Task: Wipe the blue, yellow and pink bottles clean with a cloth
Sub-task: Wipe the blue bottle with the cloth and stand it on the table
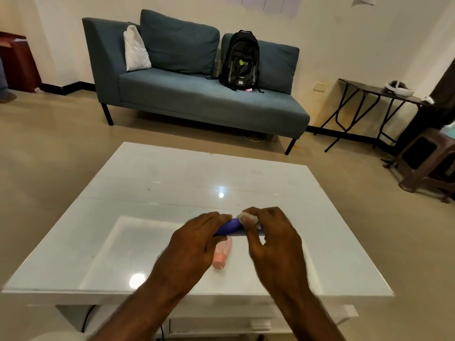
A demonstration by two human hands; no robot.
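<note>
A: What does the room look like from up close?

B: A glossy white desk [172, 183] fills the near part of a living room. Nearest on it lies the pink bottle [222, 254], on its side, cap toward the viewer, partly under the left hand [194, 244].

A: And the grip on each side?

B: The left grip is closed round one end of the blue bottle [230, 226], which sits crosswise between both hands, just beyond the pink one. The right hand [273, 244] has its fingers curled round a small white cloth [248, 217] and presses it to the bottle's other end.

A: Is the blue bottle touching the desk?

B: I cannot tell; the hands hide its underside.

A: Farther back?

B: A blue-grey sofa [197, 99] stands by the wall with a white pillow [135, 49] and a black backpack [240, 61] upright on the seat. Off to the right stands a dark folding table [369, 91]
</note>
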